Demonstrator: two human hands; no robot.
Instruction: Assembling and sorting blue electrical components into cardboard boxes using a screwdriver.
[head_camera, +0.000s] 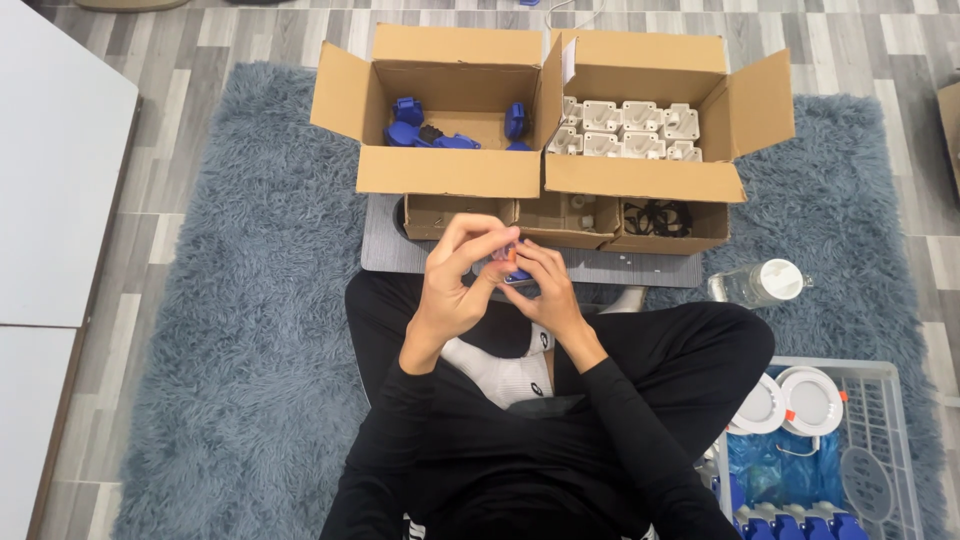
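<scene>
We see the left box (440, 130) holding blue parts (425, 130) and the right box (650, 120) packed with white housings (630, 128); a basket (885, 440) sits at the right edge. Our left hand (455, 285) and right hand (545, 285) pinch one small blue piece (515, 272) between fingertips, above the lap, with open rug (250, 330) leftward.

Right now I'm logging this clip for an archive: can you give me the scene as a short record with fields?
Setting: person seated cross-legged on a shaggy grey-blue rug
Left hand: pinches a small blue-and-orange part
Right hand: grips the same part
Left cardboard box: blue plastic parts
Right cardboard box: white plastic housings
Small front boxes: one holds black rings
Beside right knee: clear plastic bottle
White wire basket: round white lamps
</scene>
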